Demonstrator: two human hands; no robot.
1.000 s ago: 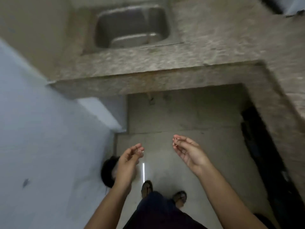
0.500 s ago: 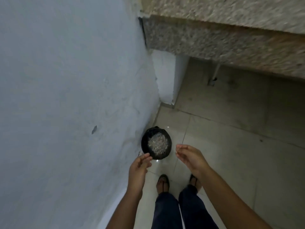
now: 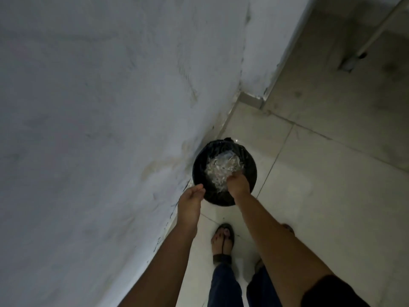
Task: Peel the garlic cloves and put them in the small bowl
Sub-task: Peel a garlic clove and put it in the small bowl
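— Where does the right hand [image 3: 238,185] sit?

— Over the mouth of the bin [image 3: 251,167], back of the hand up, fingers [image 3: 234,175] bunched together and pointing down at the scraps [image 3: 221,167]. They hide their own tips, so I cannot tell whether they pinch anything.

— And the left hand [image 3: 190,197]?

— At the bin's near left rim, held edge-on, fingers straight and pressed side by side, slightly cupped, holding nothing that I can see.

— What of the garlic?

— Only those scraps: a pale, papery, flaky heap, like shed garlic skins, lying in the middle of the bin. Any cloves or bowl lie outside this view.

— Describe the bin.

— Round, lined with a crinkled black plastic bag [image 3: 200,173] folded over the rim, faintly shiny.

— What surrounds it?

— It stands against a wall [image 3: 88,107], matt, rough plaster, whitish with yellowed stains low down. Beneath it is a floor [image 3: 321,178] of large smooth pale tiles with thin grout lines and a slight gloss. A foot [image 3: 222,237] in a dark strapped sandal stands below the bin, under dark blue trousers [image 3: 224,284]. Far up right, a thin white pipe [image 3: 376,29] runs down a dull beige surface.
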